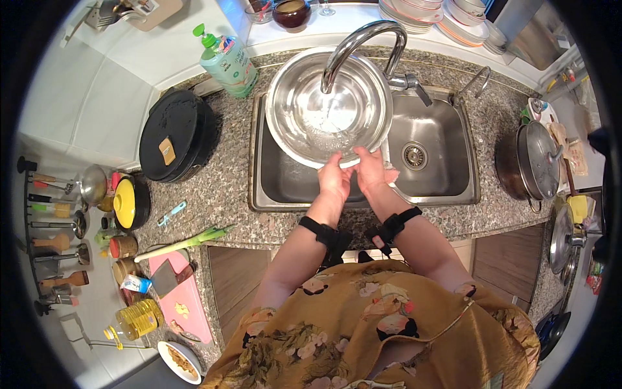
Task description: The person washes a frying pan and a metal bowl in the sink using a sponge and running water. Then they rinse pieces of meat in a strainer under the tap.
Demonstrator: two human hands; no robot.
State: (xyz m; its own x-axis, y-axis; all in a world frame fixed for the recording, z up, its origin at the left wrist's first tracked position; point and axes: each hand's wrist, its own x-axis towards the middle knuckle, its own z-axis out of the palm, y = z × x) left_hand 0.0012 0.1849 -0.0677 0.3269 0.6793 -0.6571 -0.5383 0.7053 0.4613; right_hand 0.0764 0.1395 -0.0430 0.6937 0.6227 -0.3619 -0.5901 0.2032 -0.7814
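Both hands are at the near rim of a round stainless steel basin (286, 104), which is tilted over the left sink bowl (284, 182). My left hand (335, 176) grips the rim from below, thumb at the edge. Close beside it, my right hand (370, 167) holds the same rim with its thumb over the edge. A chrome faucet (364, 30) arches above the basin, and water runs from its spout. Bubbly water lies inside, towards the near side. Part of a pinkish cloth (391, 174) shows on the sink divider just right of my right hand.
Right of the basin is the second sink bowl (437, 160). A green pump bottle (231, 65) and a black pan (172, 131) stand left. Further left lie a peeler (172, 213), a leek (189, 241) and a cleaver (167, 278) on a pink cutting board (194, 311). A lidded pot (537, 160) stands right.
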